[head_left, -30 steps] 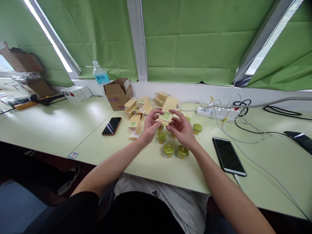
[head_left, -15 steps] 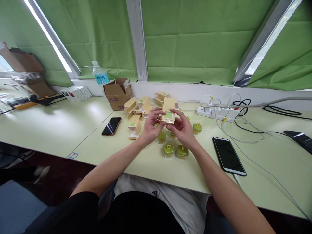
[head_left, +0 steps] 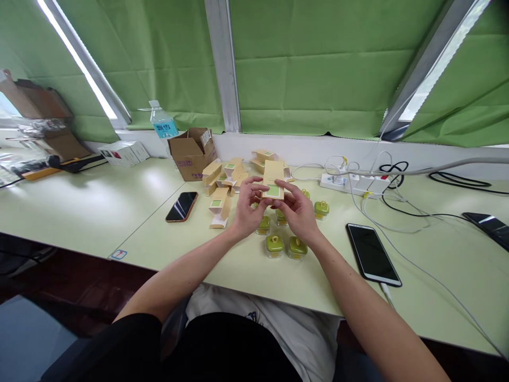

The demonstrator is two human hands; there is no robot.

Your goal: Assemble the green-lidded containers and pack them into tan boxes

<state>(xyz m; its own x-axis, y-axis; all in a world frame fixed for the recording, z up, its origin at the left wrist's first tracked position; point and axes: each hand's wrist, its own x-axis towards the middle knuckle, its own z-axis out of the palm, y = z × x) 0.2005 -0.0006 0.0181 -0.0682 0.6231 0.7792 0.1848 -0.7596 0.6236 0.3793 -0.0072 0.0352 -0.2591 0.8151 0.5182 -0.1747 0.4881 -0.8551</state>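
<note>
Between my two hands I hold a small tan cardboard box [head_left: 273, 172] with a green square on it, its long flap standing up at the far side. My left hand [head_left: 249, 208] grips its left side, thumb at the near edge. My right hand [head_left: 299, 210] grips the right side the same way. Beneath and around my hands stand several small clear jars with green lids, among them a front jar [head_left: 274, 245], one beside it [head_left: 298, 247] and one to the right [head_left: 321, 209]. Some jars are partly hidden by my hands.
Several opened tan boxes [head_left: 218, 204] lie left of my hands, before a brown carton [head_left: 193, 154] and a water bottle [head_left: 164, 122]. A phone [head_left: 182, 207] lies left, a plugged-in phone [head_left: 373, 253] right. A power strip [head_left: 353, 183] with trailing cables stands behind.
The box in my hands has tipped so its green-square face shows flatter and its near end is less visible. My thumbs have moved in closer together at the near edge.
</note>
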